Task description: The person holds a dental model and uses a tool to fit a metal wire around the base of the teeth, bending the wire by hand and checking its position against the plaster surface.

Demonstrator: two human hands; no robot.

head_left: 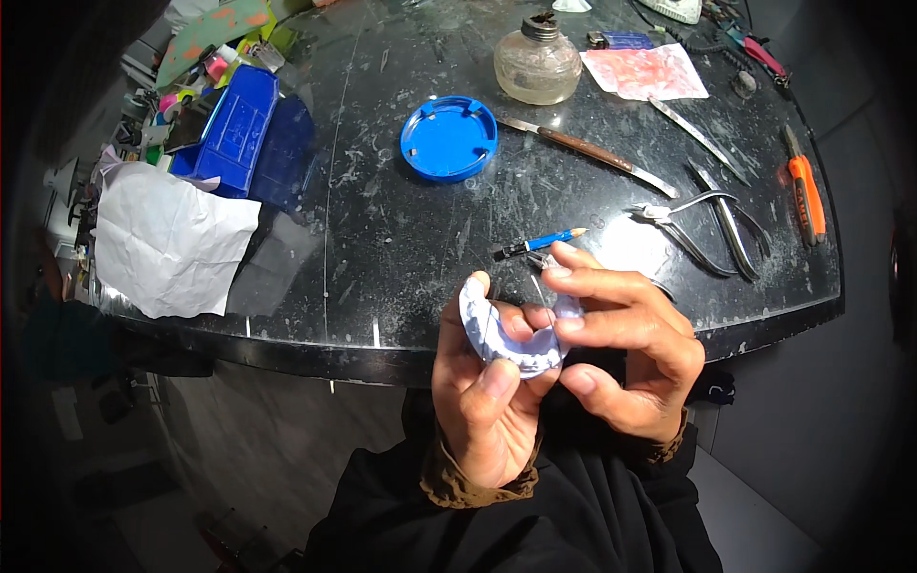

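White plaster dental cast (pixel 506 334) pinched in left hand (pixel 487 401) grip; right hand (pixel 626 353) fingertips touching.

Pale bluish-white horseshoe-shaped dental cast (pixel 506 329), open curve facing up and right, held just off the near edge of the dark worktop, thin wire across it
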